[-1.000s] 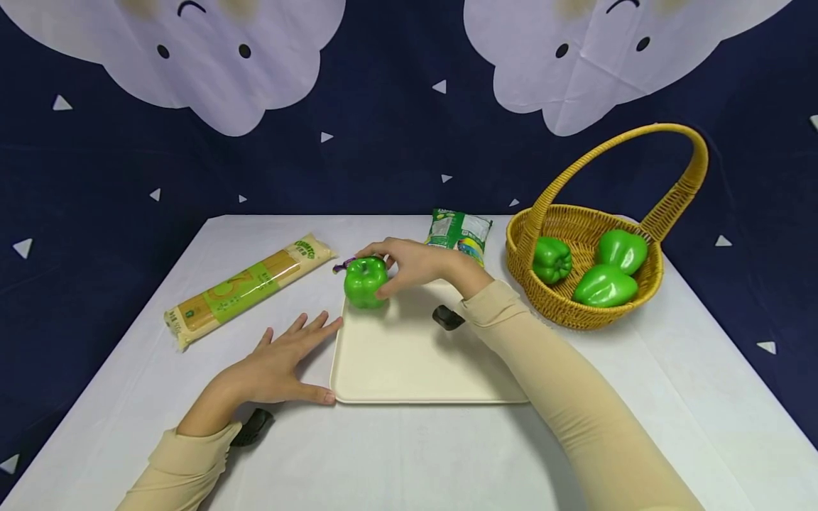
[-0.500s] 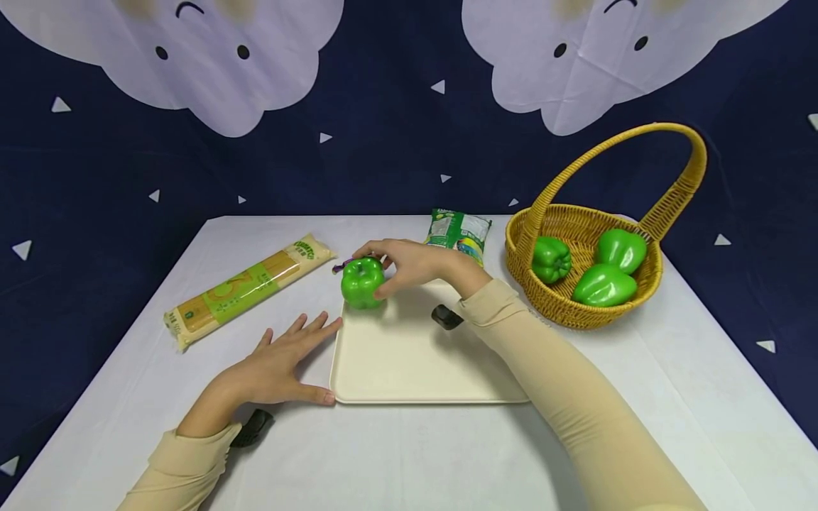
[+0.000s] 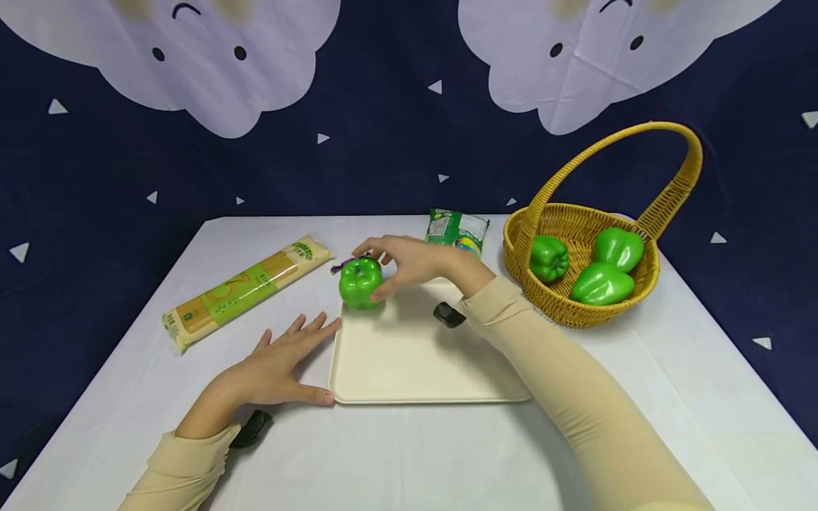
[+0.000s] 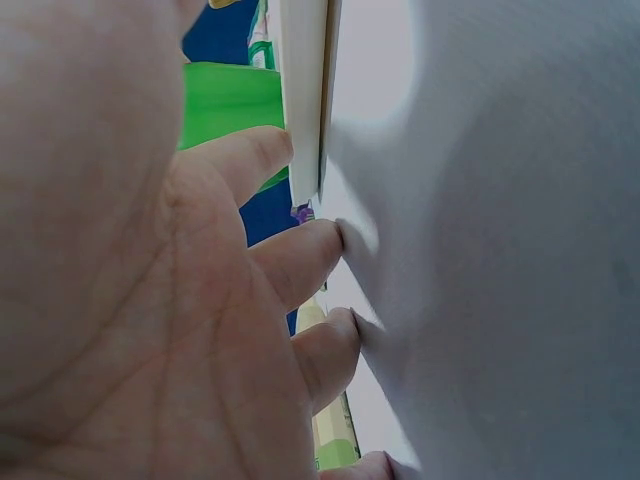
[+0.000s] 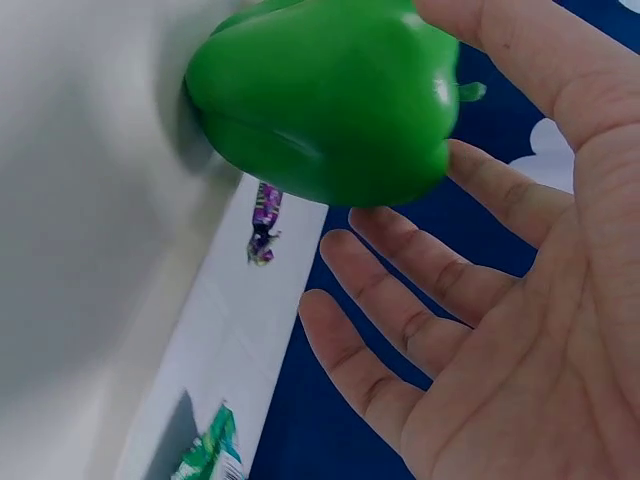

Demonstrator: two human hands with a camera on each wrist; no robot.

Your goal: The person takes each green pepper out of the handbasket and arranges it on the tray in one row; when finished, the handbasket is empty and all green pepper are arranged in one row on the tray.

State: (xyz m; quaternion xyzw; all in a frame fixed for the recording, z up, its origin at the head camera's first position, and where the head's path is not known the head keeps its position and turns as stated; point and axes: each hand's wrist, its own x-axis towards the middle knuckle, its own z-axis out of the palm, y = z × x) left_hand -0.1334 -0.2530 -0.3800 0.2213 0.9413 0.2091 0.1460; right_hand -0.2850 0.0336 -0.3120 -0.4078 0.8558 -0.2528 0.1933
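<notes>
A green bell pepper (image 3: 361, 284) stands stem-up at the far left corner of the cream tray (image 3: 409, 369). My right hand (image 3: 415, 262) reaches over the tray and holds the pepper from the right, thumb on its near side and index finger behind it. In the right wrist view, the thumb and index fingertip meet the pepper (image 5: 320, 100), while the other fingers fan out below it. My left hand (image 3: 271, 372) lies with fingers spread at the tray's left side, index fingertip and thumb tip right at its edge. It holds nothing.
A wicker basket (image 3: 549, 301) with a tall handle stands at the right, with three green peppers (image 3: 602, 284) inside. A long noodle packet (image 3: 249, 292) lies at the left. Behind the tray is a green snack bag (image 3: 456, 231). A purple-wrapped item (image 5: 265, 220) sits behind the held pepper.
My right hand and the bell pepper have shifted very slightly left. The left hand stays at the tray's edge, and the whole view has drifted a little.
</notes>
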